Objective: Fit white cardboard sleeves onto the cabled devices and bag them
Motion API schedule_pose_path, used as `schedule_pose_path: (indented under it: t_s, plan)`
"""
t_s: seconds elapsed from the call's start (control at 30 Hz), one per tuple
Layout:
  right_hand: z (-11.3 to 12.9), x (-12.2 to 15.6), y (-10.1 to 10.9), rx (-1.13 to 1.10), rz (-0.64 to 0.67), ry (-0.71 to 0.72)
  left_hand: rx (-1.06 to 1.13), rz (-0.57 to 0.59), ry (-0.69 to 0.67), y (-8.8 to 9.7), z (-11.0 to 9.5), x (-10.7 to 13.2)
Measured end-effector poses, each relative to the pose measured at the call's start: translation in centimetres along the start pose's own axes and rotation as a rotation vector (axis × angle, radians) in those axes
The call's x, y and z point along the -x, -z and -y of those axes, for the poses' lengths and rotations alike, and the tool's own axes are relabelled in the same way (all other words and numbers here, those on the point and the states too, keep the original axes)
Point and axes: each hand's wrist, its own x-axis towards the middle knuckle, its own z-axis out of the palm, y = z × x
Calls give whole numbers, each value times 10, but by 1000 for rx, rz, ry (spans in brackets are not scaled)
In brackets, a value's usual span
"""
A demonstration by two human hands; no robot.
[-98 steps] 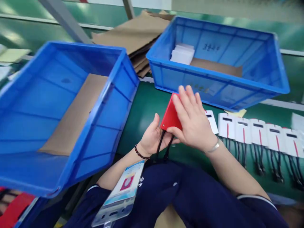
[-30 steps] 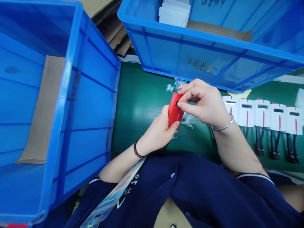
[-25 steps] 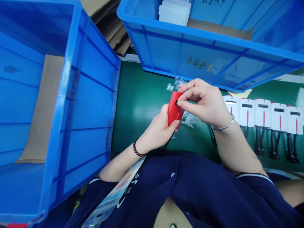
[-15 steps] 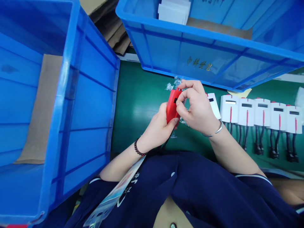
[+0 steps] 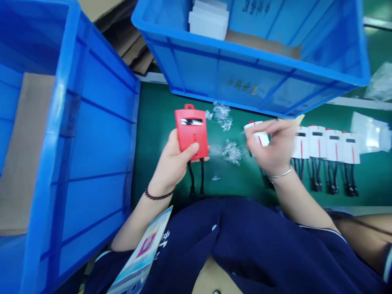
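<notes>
Your left hand (image 5: pixel 171 165) grips a flat red plastic case (image 5: pixel 192 132) with two black cables (image 5: pixel 202 175), left of the frame's centre, thumb on its face. Your right hand (image 5: pixel 274 147), blurred at centre right, overlaps a white, red-striped case (image 5: pixel 264 140); whether it holds anything, I cannot tell. Clear plastic bits (image 5: pixel 231 153) lie between.

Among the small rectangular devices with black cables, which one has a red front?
The red rectangular device in the left hand. The other rectangular devices have white fronts and lie on the green table.
</notes>
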Motion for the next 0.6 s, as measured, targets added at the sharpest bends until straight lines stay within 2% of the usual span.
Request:
schedule_pose_path:
  t_s: [0.07, 0.17, 0.23, 0.3, 0.37, 0.43, 0.47, 0.53, 0.6]
  plan:
    - [1, 22, -2, 149, 156, 93, 58, -60, -8, -1, -10, 1]
    - [0, 48, -9, 364, 312, 131, 76, -117, 17, -8, -25, 2]
    - [-1, 51, -9, 469, 450, 89, 41, -104, 36, -12, -32, 0]
    - [3, 46, -5, 432, 519, -28, 20, -71, 19, -19, -34, -2]
    - [12, 37, -2, 189, 468, -195, 32, -53, -26, -28, -32, -1]
    - [23, 30, -4, -289, 427, -364, 46, -32, -90, -37, -28, 3]
    - [28, 28, -6, -576, 470, -437, 25, 9, -129, -42, -28, 4]
    - [33, 27, -12, -1063, 615, -548, -136, 210, -217, -49, -34, -1]
    - [34, 31, -16, -1324, 640, -652, -424, 419, -343, -51, -56, -21]
